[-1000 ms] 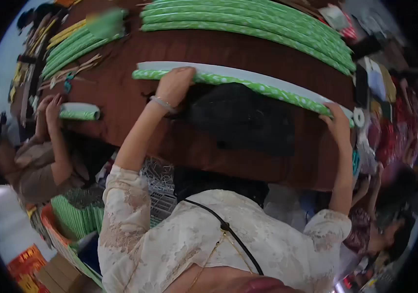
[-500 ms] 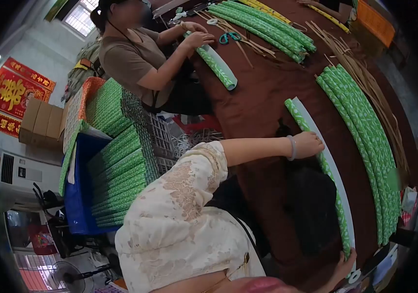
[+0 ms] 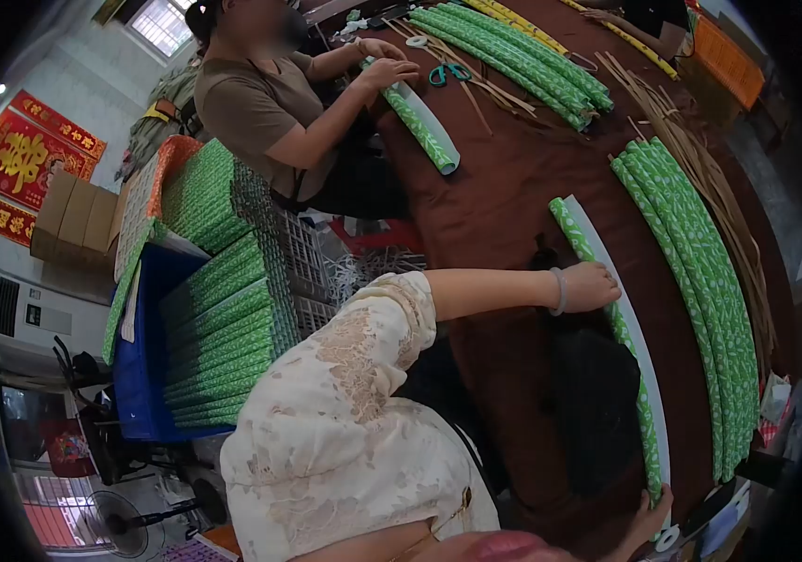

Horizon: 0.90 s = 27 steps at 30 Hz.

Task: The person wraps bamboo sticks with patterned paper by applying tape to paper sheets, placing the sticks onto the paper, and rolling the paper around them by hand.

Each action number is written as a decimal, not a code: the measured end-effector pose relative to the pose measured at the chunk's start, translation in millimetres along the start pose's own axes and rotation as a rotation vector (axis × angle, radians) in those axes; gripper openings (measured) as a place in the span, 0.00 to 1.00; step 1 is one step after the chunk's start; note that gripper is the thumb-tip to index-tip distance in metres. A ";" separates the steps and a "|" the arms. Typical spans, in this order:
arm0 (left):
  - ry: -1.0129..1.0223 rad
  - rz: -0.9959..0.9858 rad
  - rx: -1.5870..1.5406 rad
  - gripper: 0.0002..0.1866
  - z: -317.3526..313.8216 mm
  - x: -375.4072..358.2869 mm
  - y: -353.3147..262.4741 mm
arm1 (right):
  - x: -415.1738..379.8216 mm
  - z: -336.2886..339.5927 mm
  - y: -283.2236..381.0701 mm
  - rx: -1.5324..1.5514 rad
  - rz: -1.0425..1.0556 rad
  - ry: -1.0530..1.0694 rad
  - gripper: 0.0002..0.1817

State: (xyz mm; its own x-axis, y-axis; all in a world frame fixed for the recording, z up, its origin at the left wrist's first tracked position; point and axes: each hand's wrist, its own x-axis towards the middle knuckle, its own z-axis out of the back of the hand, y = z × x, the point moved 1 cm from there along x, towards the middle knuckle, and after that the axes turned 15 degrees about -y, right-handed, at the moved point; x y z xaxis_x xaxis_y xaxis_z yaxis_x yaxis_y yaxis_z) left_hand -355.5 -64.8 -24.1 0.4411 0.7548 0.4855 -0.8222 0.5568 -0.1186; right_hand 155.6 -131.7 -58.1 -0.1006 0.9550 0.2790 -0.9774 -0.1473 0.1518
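A long green leaf-patterned paper roll with a white unrolled strip along its side lies on the brown cloth. My left hand, with a pale bracelet at the wrist, is closed on the roll's upper middle part, knuckles up. At the roll's lower end my right hand has its fingers around the paper, partly cut off by the frame edge. A white tape ring lies beside my right hand.
A co-worker at upper left holds another green roll. Green rolls, brown strips and teal scissors lie on the table. Stacked green rolls fill a blue crate.
The view has shifted slightly. My right hand and the roll's lower end appear a little lower and further left; my left hand keeps its place on the roll.
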 end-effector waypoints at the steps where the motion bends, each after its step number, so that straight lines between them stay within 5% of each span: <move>1: -0.004 -0.001 0.000 0.07 -1.3 -0.7 -0.1 | -0.7 -2.8 -5.5 0.030 0.026 -0.009 0.20; 12: -0.023 -0.070 0.021 0.10 0.1 -3.6 0.6 | -0.5 16.6 15.5 0.170 0.016 0.011 0.22; 18: -0.220 -0.125 0.003 0.12 4.8 -8.3 2.2 | -4.2 19.9 16.1 0.098 0.098 -0.010 0.22; 27: 0.021 -0.046 -0.083 0.19 19.9 3.8 -2.4 | 1.3 74.3 78.1 0.176 0.018 -0.190 0.20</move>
State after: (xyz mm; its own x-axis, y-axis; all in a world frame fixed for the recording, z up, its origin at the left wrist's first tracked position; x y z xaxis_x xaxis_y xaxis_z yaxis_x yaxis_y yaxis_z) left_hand -359.0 -70.2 -4.8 0.4863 0.7342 0.4737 -0.7683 0.6175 -0.1684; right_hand 92.9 -161.1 24.6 -0.0648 0.8888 0.4538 -0.9265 -0.2225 0.3035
